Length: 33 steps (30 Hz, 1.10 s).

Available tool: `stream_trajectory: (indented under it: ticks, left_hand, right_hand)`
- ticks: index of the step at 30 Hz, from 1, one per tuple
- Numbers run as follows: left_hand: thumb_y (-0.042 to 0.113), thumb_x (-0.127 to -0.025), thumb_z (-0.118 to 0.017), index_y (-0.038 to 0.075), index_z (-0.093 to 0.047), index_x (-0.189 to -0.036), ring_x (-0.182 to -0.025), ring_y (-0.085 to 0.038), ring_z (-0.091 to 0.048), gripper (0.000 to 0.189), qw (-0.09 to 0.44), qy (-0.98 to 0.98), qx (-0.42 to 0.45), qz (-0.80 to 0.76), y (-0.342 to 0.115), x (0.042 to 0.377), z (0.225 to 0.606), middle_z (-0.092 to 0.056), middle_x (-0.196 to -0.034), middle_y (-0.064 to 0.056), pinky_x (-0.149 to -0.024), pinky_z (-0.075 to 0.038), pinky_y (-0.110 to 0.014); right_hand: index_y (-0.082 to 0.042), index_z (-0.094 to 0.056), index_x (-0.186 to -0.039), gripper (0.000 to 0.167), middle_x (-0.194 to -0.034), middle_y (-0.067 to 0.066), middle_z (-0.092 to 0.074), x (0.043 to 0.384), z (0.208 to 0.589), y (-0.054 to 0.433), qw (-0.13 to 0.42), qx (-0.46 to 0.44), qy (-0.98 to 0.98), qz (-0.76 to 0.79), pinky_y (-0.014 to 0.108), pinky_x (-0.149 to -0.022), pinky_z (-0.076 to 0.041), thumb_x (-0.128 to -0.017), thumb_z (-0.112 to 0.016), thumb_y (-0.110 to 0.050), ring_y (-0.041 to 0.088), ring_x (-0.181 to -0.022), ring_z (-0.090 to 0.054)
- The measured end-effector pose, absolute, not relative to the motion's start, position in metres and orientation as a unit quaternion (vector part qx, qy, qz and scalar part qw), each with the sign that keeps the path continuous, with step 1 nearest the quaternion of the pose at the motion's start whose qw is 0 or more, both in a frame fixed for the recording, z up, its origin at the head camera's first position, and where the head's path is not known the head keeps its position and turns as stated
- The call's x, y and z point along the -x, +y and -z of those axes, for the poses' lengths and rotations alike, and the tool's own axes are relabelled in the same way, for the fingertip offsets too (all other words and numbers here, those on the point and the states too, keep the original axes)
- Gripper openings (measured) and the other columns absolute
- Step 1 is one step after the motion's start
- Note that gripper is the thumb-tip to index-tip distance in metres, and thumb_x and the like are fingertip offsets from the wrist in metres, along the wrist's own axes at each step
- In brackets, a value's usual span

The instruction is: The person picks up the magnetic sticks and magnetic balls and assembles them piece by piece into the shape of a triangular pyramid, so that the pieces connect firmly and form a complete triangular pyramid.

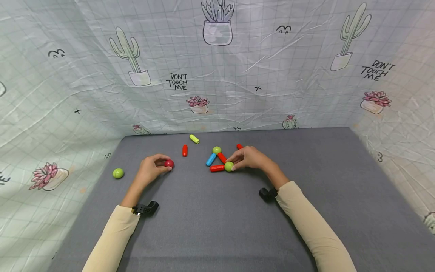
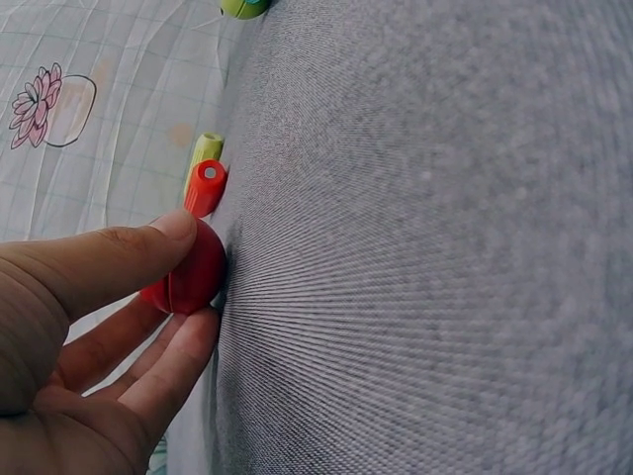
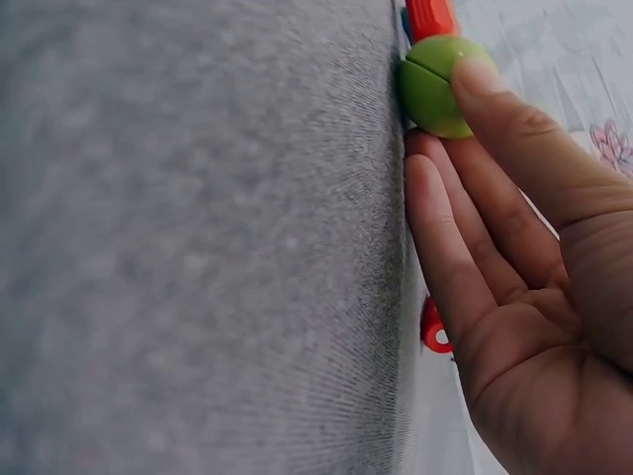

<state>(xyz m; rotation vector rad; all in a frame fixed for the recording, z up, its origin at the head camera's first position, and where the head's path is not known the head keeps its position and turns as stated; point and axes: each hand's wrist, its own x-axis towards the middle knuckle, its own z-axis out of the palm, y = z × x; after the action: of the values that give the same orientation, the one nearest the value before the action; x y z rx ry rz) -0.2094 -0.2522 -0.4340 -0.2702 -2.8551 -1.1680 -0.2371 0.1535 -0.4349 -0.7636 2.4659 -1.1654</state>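
My left hand [image 1: 149, 168] pinches a red ball [image 1: 169, 163] between thumb and fingers, right at the grey cloth. A seam runs across that red ball in the left wrist view. To the right, my right hand [image 1: 251, 158] pinches a green ball [image 1: 229, 166] with thumb and fingers. This green ball meets the ends of two red sticks, one lying level [image 1: 217, 168] and one slanted [image 1: 222, 158]. A second green ball [image 1: 216, 150] sits at the top, where the slanted red stick and a blue stick [image 1: 211, 159] come together.
A red stick [image 1: 185, 150] and a yellow-green stick [image 1: 194, 139] lie toward the back. Another red stick [image 1: 239, 146] is partly hidden behind the right hand. A loose green ball [image 1: 118, 173] lies near the left edge. Patterned curtain [image 1: 238, 64] surrounds the grey table [image 1: 204, 226].
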Motion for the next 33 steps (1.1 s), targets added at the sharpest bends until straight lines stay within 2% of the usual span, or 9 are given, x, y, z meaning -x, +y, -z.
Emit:
stream_trajectory:
  ticks: [4, 18, 21, 27, 30, 33]
  left_hand:
    - [0.005, -0.085, -0.082, -0.002, -0.071, -0.118, -0.104, -0.035, -0.072, 0.035, 0.024, -0.922, 0.089, 0.375, -0.2528, 0.2094, 0.4345, -0.073, -0.112, -0.024, -0.078, -0.059, -0.034]
    - [0.005, -0.085, -0.082, -0.002, -0.071, -0.118, -0.103, -0.033, -0.072, 0.035, 0.025, -0.922, 0.089, 0.377, -0.2545, 0.2106, 0.4361, -0.074, -0.110, -0.023, -0.072, -0.053, -0.016]
    - [0.005, -0.085, -0.082, -0.001, -0.071, -0.118, -0.103, -0.033, -0.072, 0.035, 0.025, -0.922, 0.088, 0.376, -0.2541, 0.2102, 0.4354, -0.074, -0.110, -0.022, -0.073, -0.054, -0.020]
    - [0.006, -0.086, -0.082, -0.001, -0.070, -0.118, -0.104, -0.034, -0.072, 0.035, 0.022, -0.924, 0.083, 0.373, -0.2542, 0.2092, 0.4346, -0.073, -0.111, -0.023, -0.079, -0.058, -0.037]
    - [0.006, -0.086, -0.082, -0.001, -0.070, -0.118, -0.104, -0.034, -0.072, 0.035, 0.022, -0.924, 0.082, 0.373, -0.2542, 0.2088, 0.4346, -0.074, -0.111, -0.022, -0.079, -0.058, -0.036]
    - [0.005, -0.086, -0.082, -0.001, -0.071, -0.118, -0.103, -0.033, -0.072, 0.034, 0.024, -0.923, 0.083, 0.374, -0.2545, 0.2087, 0.4350, -0.074, -0.110, -0.022, -0.076, -0.057, -0.029]
  right_hand:
    - [-0.010, -0.079, -0.114, 0.035, -0.107, 0.004, -0.077, 0.2388, 0.4356, 0.1538, 0.166, 0.260, 0.854, 0.419, 0.026, -0.079, -0.059, -0.080, -0.086, -0.010, 0.013, -0.096, -0.073]
    - [-0.005, -0.078, -0.114, 0.033, -0.107, 0.008, -0.077, 0.2387, 0.4337, 0.1542, 0.171, 0.260, 0.849, 0.427, 0.027, -0.079, -0.059, -0.081, -0.085, -0.008, 0.016, -0.096, -0.073]
    - [-0.005, -0.078, -0.113, 0.033, -0.107, 0.009, -0.077, 0.2389, 0.4331, 0.1548, 0.172, 0.258, 0.848, 0.430, 0.027, -0.079, -0.059, -0.081, -0.085, -0.008, 0.018, -0.096, -0.074]
    - [-0.005, -0.077, -0.115, 0.034, -0.110, 0.009, -0.076, 0.2383, 0.4322, 0.1545, 0.179, 0.260, 0.849, 0.423, 0.028, -0.082, -0.059, -0.082, -0.085, -0.009, 0.018, -0.100, -0.073]
    - [-0.006, -0.077, -0.116, 0.034, -0.112, 0.008, -0.076, 0.2376, 0.4317, 0.1541, 0.181, 0.261, 0.851, 0.419, 0.028, -0.083, -0.059, -0.083, -0.084, -0.008, 0.017, -0.102, -0.072]
    - [-0.006, -0.076, -0.119, 0.034, -0.115, 0.008, -0.075, 0.2353, 0.4303, 0.1540, 0.173, 0.277, 0.855, 0.402, 0.029, -0.085, -0.058, -0.085, -0.082, -0.008, 0.018, -0.104, -0.072]
